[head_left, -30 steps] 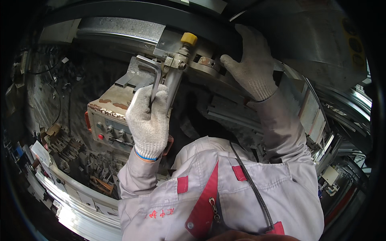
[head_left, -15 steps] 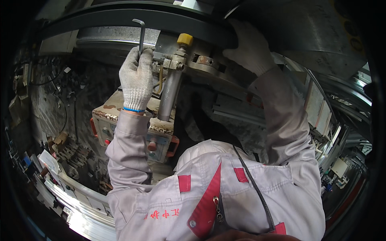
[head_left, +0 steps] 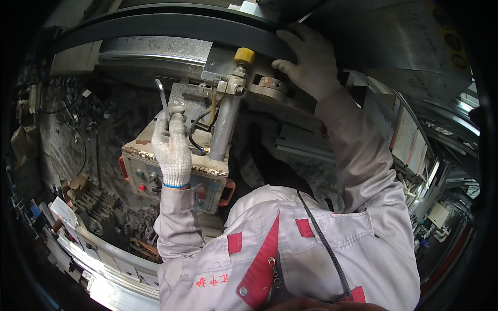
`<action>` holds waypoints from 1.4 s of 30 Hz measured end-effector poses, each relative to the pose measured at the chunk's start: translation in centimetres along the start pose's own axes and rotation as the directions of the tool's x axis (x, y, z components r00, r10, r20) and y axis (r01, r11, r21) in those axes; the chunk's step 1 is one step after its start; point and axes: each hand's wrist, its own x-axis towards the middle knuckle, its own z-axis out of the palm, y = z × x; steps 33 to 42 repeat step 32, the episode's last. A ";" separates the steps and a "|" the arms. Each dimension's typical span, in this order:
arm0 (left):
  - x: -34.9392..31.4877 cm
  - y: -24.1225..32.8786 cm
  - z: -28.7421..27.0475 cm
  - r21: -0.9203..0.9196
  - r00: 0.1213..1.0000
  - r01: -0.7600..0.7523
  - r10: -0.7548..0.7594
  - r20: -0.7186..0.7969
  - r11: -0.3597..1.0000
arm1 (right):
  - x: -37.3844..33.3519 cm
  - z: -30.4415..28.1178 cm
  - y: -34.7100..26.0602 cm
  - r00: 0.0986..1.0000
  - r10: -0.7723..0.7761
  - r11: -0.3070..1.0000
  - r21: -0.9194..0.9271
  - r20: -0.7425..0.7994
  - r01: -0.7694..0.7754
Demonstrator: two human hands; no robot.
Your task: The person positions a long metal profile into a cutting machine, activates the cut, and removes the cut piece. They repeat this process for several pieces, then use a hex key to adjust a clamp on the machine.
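My left hand point(head_left: 172, 147), in a white knit glove, is closed around a bent metal hex key point(head_left: 162, 97) that points up and away. It is over the worn control box point(head_left: 212, 165), beside a grey cylinder point(head_left: 224, 127) topped by a yellow knob point(head_left: 244, 55). At the far side lies a long dark grey bar point(head_left: 171, 23). My gloved right hand point(head_left: 314, 65) grips its right part, fingers over the upper face and thumb at the near edge. A metal plate point(head_left: 189, 101) with fittings shows just beyond the left glove.
Red and other buttons sit on the box front, with orange handles point(head_left: 226, 192) at its sides. Several metal offcuts point(head_left: 101, 207) lie at the left. A large metal panel point(head_left: 394, 62) stands at the far right, with racks of long profiles point(head_left: 451, 135) nearby.
My left hand has come nearer and lower with the hex key, away from the dark bar. My right hand has shifted slightly left along the bar, its fingers now showing over it.
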 end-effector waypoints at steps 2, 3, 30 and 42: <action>-0.6 -0.1 -0.5 -0.020 1.000 0.012 -0.012 -0.013 1.000 | -0.3 0.2 0.0 1.000 0.009 1.000 -0.018 0.001 -0.009; -0.8 -0.1 -0.6 -0.023 1.000 -0.005 0.005 -0.020 1.000 | -0.4 0.3 -0.1 1.000 0.006 0.999 -0.036 -0.024 -0.007; -15.4 -6.6 -16.9 -0.030 0.975 -0.073 0.065 -0.212 0.997 | -23.1 -3.4 -16.9 0.980 -0.078 0.814 0.580 0.182 -0.043; -18.2 -8.4 -18.5 -0.001 0.949 -0.101 0.096 -0.301 0.995 | -22.7 -3.4 -17.7 0.950 -0.155 0.766 0.640 0.273 -0.059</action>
